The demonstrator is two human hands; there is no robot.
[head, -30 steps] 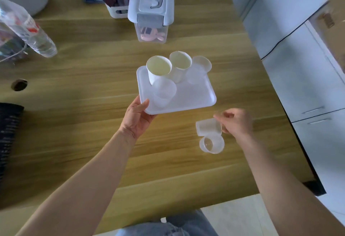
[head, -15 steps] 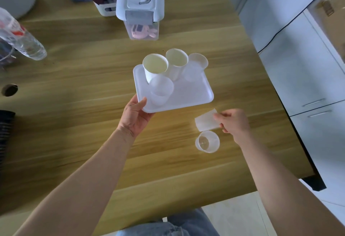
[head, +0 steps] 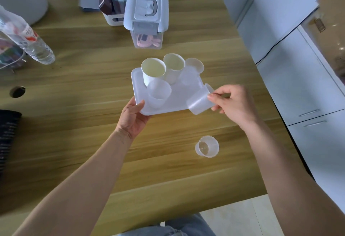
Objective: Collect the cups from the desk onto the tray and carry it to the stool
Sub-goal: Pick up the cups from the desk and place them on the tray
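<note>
A white tray [head: 177, 103] rests on the wooden desk [head: 74, 123]. My left hand [head: 133, 118] grips the tray's near left corner. On the tray stand two white paper cups [head: 153, 69] and two frosted plastic cups [head: 159, 93], all upright. My right hand [head: 233, 103] pinches a frosted plastic cup [head: 198, 102] by its rim, tilted on its side over the tray's near right corner. One clear plastic cup [head: 207, 146] stands alone on the desk, nearer to me and below my right hand.
A lidded clear storage box [head: 146, 19] and a white basket of items [head: 112, 4] stand behind the tray. A water bottle [head: 28, 39] lies at the left. A cable hole [head: 17, 91] and a dark object [head: 7, 138] are at the left edge. White cabinets [head: 308, 86] flank the desk's right side.
My right hand has lifted the frosted cup off the desk and carried it up and over to the tray's near right corner. The clear cup stays on the desk.
</note>
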